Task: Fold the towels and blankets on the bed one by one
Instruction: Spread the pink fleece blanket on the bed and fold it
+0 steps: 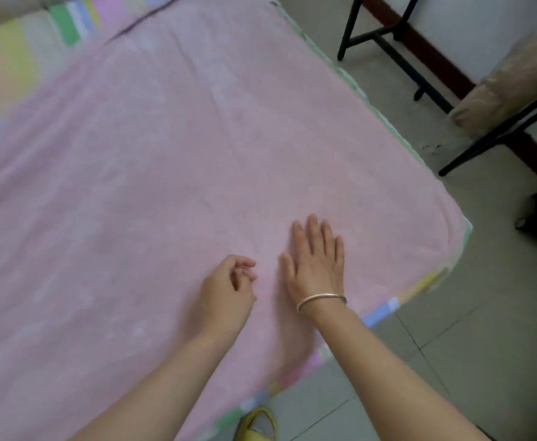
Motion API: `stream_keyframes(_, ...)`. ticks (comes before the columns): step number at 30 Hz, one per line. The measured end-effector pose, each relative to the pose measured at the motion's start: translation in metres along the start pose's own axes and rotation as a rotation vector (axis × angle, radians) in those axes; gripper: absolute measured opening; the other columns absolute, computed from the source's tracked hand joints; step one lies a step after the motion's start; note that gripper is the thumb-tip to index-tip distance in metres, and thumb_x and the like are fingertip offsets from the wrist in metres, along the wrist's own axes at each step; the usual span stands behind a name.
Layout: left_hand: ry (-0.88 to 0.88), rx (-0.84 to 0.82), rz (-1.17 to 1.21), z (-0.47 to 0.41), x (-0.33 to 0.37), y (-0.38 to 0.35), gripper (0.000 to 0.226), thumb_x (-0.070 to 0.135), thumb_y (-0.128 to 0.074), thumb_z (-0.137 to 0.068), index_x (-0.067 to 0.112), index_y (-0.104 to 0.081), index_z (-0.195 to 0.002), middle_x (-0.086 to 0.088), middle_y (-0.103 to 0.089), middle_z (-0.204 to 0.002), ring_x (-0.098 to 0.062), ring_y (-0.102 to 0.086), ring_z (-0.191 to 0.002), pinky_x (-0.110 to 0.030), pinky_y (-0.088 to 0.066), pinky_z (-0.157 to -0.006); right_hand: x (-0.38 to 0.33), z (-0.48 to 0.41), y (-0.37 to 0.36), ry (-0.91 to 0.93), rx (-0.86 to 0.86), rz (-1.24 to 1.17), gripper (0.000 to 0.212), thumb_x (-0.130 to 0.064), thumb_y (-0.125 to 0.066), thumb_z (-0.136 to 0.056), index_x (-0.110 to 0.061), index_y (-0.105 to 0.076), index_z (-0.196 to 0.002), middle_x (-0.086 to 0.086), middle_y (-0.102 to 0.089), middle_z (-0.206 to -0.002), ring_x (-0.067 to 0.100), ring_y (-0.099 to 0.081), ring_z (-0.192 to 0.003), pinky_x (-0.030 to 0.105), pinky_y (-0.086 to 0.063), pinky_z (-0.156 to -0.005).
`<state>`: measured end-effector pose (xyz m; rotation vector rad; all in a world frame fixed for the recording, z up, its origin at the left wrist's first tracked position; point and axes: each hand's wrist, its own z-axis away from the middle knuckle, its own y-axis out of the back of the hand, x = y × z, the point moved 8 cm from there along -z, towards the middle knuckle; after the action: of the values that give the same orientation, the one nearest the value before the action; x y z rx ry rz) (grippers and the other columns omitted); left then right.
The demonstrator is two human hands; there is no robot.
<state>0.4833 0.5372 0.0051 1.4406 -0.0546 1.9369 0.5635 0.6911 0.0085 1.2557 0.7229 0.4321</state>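
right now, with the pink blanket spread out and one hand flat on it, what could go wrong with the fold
The pink blanket lies right at the corner of the bed by the right hand, so a pull could slide it onto the floor. The left hand is loosely curled and holds nothing; folding one-handed may go crooked. The bracelet could snag the fabric.
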Motion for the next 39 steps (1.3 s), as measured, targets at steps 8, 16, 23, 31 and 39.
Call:
stream_keyframes(8, 0.256, 0.359, 0.075, -0.012, -0.090, 0.226, 0.028, -0.002, -0.035, -0.096, 0.012, -0.059, -0.096, -0.003, -0.064, -0.085, -0.018, -0.056, -0.052, -0.025, -0.044, -0.049, -0.181, 0.023, -0.058, 0.207, -0.137, 0.023, 0.079, -0.052, -0.002, -0.082, -0.022, -0.013, -0.154, 0.007, 0.001, -0.162, 0.030, 0.008, -0.148, 0.046, 0.013, -0.115)
stream_keyframes(16, 0.362, 0.638, 0.087, 0.016, -0.219, 0.489, 0.024, -0.001, -0.045, -0.093, 0.015, -0.062, -0.090, 0.000, -0.064, -0.081, -0.028, -0.063, -0.061, -0.037, -0.059, -0.060, -0.444, 0.098, -0.144, 0.401, -0.229, 0.044, 0.091, -0.055, 0.007, -0.074, -0.013, -0.003, -0.154, 0.008, 0.009, -0.161, 0.030, 0.016, -0.147, 0.051, 0.018, -0.112)
stream_keyframes(23, 0.265, 0.668, -0.078, 0.011, -0.280, 0.677, 0.023, 0.011, -0.050, -0.078, 0.033, -0.059, -0.078, 0.010, -0.069, -0.088, -0.023, -0.068, -0.082, -0.043, -0.055, -0.078, -0.651, 0.151, -0.201, 0.328, -0.226, -0.032, 0.071, -0.053, -0.025, -0.092, -0.015, -0.023, -0.152, 0.017, -0.006, -0.160, 0.032, 0.003, -0.148, 0.049, 0.004, -0.118)
stream_keyframes(31, 0.107, 0.706, -0.283, -0.031, -0.293, 0.870, 0.024, 0.003, -0.055, -0.080, 0.023, -0.064, -0.091, 0.003, -0.066, -0.093, -0.023, -0.061, -0.079, -0.033, -0.047, -0.069, -0.878, 0.107, -0.162, 0.534, 0.096, -0.252, 0.035, -0.026, -0.050, -0.086, -0.011, -0.061, -0.116, 0.014, -0.059, -0.122, 0.038, -0.053, -0.111, 0.043, -0.039, -0.094)
stream_keyframes(39, 0.230, 0.559, -0.678, -0.069, -0.353, 0.974, 0.055, -0.001, -0.051, -0.082, 0.020, -0.044, -0.133, -0.006, -0.034, -0.140, -0.036, -0.056, -0.109, -0.043, -0.048, -0.080, -1.016, 0.080, -0.227, 0.720, -0.237, 0.187, 0.056, -0.026, -0.056, -0.093, -0.032, -0.032, -0.143, 0.007, -0.040, -0.136, 0.034, -0.059, -0.105, 0.036, -0.045, -0.078)
